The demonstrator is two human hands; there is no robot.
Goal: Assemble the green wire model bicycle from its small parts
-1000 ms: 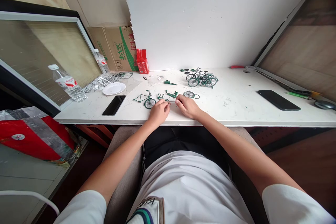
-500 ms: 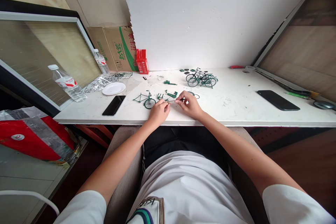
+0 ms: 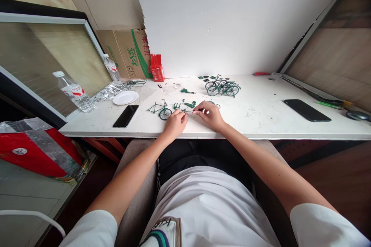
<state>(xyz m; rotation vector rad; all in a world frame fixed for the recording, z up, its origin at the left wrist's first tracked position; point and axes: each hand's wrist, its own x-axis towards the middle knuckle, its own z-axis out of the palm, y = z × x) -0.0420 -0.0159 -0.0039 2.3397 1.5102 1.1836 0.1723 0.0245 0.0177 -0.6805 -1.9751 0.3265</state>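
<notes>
My right hand (image 3: 211, 116) pinches a thin screwdriver (image 3: 189, 111), its dark handle in my fingers and its slim shaft pointing left. My left hand (image 3: 175, 122) is closed at the shaft's tip, around a small green part mostly hidden by the fingers. Just left of it stands a partly built green model bicycle (image 3: 158, 109) with one wheel on. Beyond my hands lie small green bicycle parts (image 3: 189, 104). A loose wheel (image 3: 214, 104) shows partly behind my right hand.
Model bicycles (image 3: 222, 86) stand at the back. A green part (image 3: 188, 91) lies nearer. Left are a phone (image 3: 125, 116), a paper plate (image 3: 125, 97), wrapped part frames (image 3: 116, 90) and water bottles (image 3: 74, 92). A black phone (image 3: 307, 110) lies right; a red box (image 3: 157, 68) stands behind.
Both hands stay in nearly the same place, with the screwdriver still between them. My right fingers have shifted slightly on its handle.
</notes>
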